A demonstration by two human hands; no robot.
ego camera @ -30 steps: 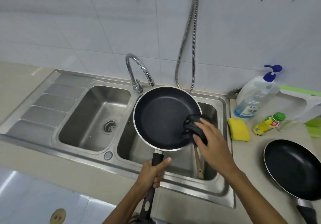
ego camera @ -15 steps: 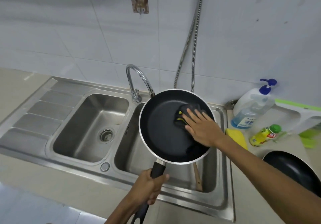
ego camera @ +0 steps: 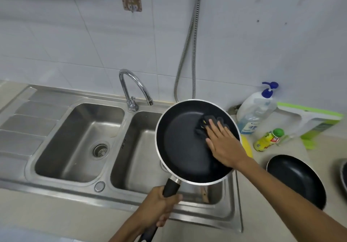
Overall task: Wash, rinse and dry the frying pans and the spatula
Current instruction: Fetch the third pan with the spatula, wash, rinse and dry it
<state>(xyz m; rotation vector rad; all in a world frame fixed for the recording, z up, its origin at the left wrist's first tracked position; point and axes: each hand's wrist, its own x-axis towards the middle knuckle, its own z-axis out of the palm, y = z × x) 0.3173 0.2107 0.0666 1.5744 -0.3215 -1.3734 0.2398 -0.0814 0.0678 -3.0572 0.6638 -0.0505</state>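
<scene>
A beige worktop (ego camera: pixel 56 215) carries a stainless-steel double sink (ego camera: pixel 62 186). To the sink's right are a clear blue-pump soap bottle (ego camera: pixel 257 110), a flat yellow sponge (ego camera: pixel 247 147), a small yellow green-capped bottle (ego camera: pixel 268 139) lying down, and a round black frying pan (ego camera: pixel 294 179).

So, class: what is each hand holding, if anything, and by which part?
Left hand grips the frying pan by its black handle; right hand presses a dark sponge flat, not gripping.

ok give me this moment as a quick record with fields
left hand: grips the handle of the round black non-stick frying pan, held over the right steel sink basin
right hand: flat fingers press a dark scouring sponge on the pan's inside
second black frying pan: on the beige counter, right
chrome tap: no water visible
</scene>
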